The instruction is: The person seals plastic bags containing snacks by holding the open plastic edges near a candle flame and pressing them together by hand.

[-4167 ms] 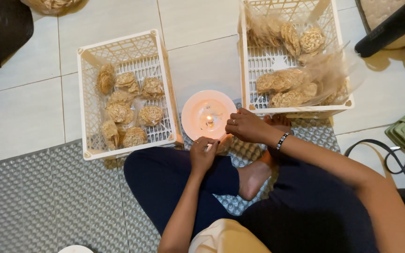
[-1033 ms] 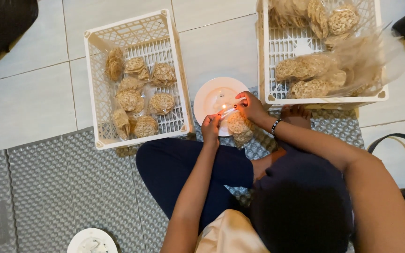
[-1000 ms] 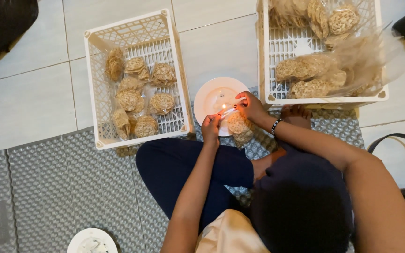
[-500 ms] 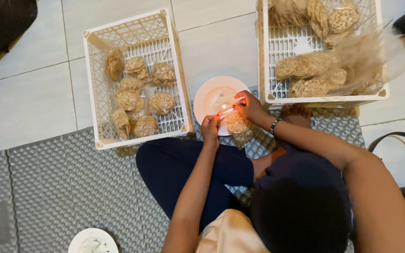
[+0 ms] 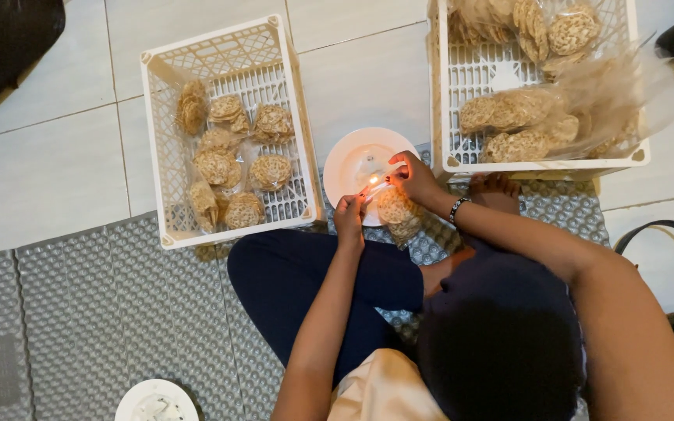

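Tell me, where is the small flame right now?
In the head view, the flame burns over the white plate, between both hands, between the two white crates.

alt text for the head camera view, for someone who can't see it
Seen from above, a seated person's left hand and right hand hold a clear bag of round crackers at a small flame over a white plate, between two white crates of bagged crackers.
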